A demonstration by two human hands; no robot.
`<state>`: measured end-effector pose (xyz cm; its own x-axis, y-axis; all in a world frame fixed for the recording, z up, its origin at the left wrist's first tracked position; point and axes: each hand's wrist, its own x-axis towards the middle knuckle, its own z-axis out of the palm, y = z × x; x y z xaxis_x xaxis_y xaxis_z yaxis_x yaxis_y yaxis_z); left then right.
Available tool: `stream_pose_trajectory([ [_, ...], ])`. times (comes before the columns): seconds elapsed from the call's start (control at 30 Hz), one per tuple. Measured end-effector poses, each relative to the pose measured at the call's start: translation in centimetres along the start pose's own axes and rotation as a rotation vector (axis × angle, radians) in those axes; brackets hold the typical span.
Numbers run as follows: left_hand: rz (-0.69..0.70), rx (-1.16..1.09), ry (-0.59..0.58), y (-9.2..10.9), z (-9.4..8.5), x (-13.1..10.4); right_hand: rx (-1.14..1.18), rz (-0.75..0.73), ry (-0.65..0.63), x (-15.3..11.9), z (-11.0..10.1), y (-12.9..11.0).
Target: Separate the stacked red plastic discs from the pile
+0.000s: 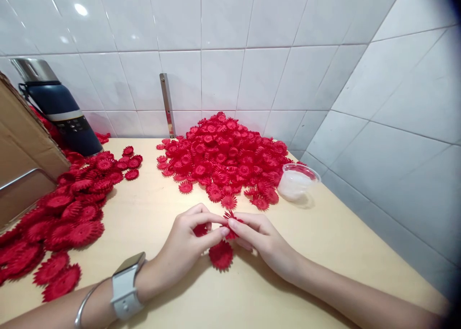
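Between my two hands is a red fringed fabric flower [230, 230], pinched at its edges. My left hand [194, 230] grips it with thumb and index finger, and a watch and a bangle are on that wrist. From the other side my right hand [261, 235] holds the same flower, thumb on top. Just below the fingers a round red flower [221, 255] appears to lie on the table. Another bit of red shows behind my left fingers, mostly hidden. Beyond my hands rises a large heap of small red flowers [223, 156].
A clear plastic tub [297, 182] with whitish contents stands right of the heap. More red discs [75, 213] spread along the left of the table [151, 281], beside a cardboard box [29, 151] and a dark blue bottle [65, 108]. A metal strip [166, 105] leans against the tiled wall.
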<state>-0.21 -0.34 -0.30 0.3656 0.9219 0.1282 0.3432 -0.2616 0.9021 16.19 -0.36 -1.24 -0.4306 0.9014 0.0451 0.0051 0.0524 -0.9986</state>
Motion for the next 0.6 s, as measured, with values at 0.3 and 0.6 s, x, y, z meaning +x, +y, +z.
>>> stream_pose_trajectory([
  [0.3,0.003,0.0,0.0,0.07,-0.09,0.02,-0.021,0.005,-0.044,-0.4,-0.07,0.06],
  [0.6,0.012,-0.011,-0.015,0.26,-0.12,-0.08,-0.043,-0.018,-0.047,-0.3,0.03,0.39],
])
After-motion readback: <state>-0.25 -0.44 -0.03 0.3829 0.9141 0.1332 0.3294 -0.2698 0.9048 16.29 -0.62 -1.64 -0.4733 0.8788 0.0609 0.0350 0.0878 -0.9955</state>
